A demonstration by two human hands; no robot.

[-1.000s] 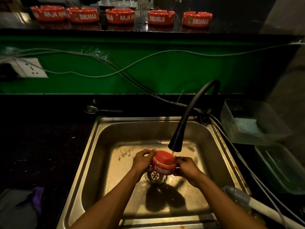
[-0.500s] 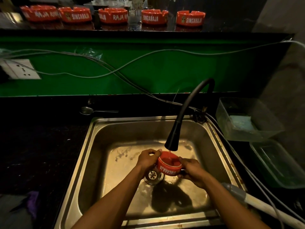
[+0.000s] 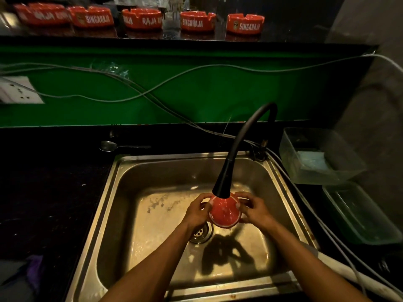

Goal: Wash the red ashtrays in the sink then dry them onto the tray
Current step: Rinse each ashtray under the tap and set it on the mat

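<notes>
While each hand (image 3: 197,211) (image 3: 254,211) grips the ashtray (image 3: 224,213), the black faucet (image 3: 224,182) covers its far rim.

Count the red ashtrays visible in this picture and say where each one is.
6. Five stand in a row on the dark ledge above the green wall. One ashtray is held over the sink. Others may lie outside the frame.

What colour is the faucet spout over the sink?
Matte black faucet spout, seen in the head view.
</notes>
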